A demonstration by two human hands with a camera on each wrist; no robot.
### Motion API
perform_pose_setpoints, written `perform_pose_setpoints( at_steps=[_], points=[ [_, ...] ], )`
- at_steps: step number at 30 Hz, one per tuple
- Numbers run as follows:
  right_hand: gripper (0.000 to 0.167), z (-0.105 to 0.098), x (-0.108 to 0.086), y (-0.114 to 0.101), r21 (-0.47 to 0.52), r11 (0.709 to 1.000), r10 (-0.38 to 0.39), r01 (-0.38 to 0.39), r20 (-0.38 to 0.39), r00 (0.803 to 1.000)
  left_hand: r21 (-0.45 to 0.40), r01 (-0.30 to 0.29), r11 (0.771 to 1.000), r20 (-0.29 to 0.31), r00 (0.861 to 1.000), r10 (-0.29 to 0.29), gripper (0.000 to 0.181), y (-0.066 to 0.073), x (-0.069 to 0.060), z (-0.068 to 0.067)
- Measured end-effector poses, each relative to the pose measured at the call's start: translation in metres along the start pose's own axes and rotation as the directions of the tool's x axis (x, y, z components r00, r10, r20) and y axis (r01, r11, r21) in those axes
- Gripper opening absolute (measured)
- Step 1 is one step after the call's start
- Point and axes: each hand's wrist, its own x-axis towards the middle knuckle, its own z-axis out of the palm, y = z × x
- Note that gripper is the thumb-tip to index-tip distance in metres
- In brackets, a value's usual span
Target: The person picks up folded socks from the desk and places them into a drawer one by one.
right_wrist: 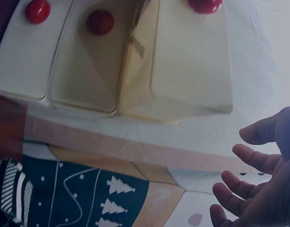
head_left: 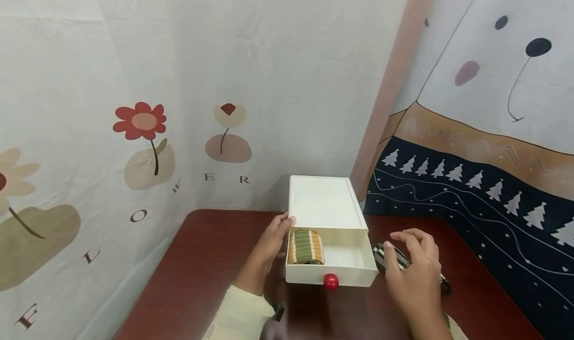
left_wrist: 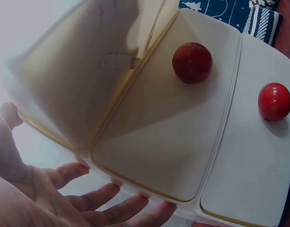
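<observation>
A small white drawer unit point(head_left: 327, 200) stands on the table with its top drawer point(head_left: 350, 275) pulled out by a red knob point(head_left: 331, 281) side. Inside the drawer, at its left, lies a folded striped cloth point(head_left: 306, 247) in green, orange and white. My left hand point(head_left: 269, 243) rests against the unit's left side; in the left wrist view its fingers point(left_wrist: 107, 196) lie spread along that side. To the right of the drawer my right hand point(head_left: 414, 272) hovers with loosely bent fingers, holding nothing. A black-and-white patterned cloth point(head_left: 379, 255) lies beyond it, partly hidden.
Below the pulled-out drawer, the wrist view shows a middle drawer point(left_wrist: 149, 127) and a bottom drawer point(left_wrist: 251, 165), both closed, with red knobs. The dark red table point(head_left: 202, 270) meets a flower-printed sheet point(head_left: 287, 81) behind and a bear-printed sheet point(head_left: 484, 190) at right.
</observation>
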Motion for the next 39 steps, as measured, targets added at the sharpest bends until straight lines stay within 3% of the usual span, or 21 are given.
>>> perform_pose_setpoints(
  at_steps=[9, 15, 20, 23, 29, 39],
  points=[
    [0.012, -0.008, -0.002, 0.031, 0.01, 0.999, 0.04, -0.04, 0.014, 0.999, -0.011, 0.004, 1.0, -0.004, 1.0, -0.004, 0.074, -0.002, 0.005, -0.001],
    [0.013, -0.014, -0.004, 0.054, -0.012, 0.993, 0.121, -0.12, 0.124, 0.985, 0.007, 0.001, 1.0, 0.002, 1.0, -0.001, 0.075, -0.003, 0.006, -0.002],
    [0.013, -0.019, -0.006, 0.069, -0.101, 0.981, 0.186, -0.167, 0.224, 0.957, 0.009, 0.001, 1.0, 0.008, 1.0, -0.001, 0.076, -0.003, 0.007, -0.002],
    [0.016, -0.023, -0.004, 0.079, -0.182, 0.959, 0.267, -0.218, 0.309, 0.913, 0.008, 0.002, 1.0, 0.009, 1.0, -0.002, 0.076, -0.003, 0.007, -0.002],
    [0.029, -0.029, 0.004, 0.1, -0.305, 0.911, 0.397, -0.277, 0.476, 0.785, 0.003, 0.005, 1.0, -0.009, 1.0, -0.005, 0.074, -0.001, 0.007, -0.004],
    [0.024, -0.035, 0.003, 0.135, -0.417, 0.858, 0.51, -0.301, 0.613, 0.604, 0.003, 0.007, 1.0, -0.015, 1.0, -0.007, 0.074, -0.001, 0.008, -0.008]
  ],
)
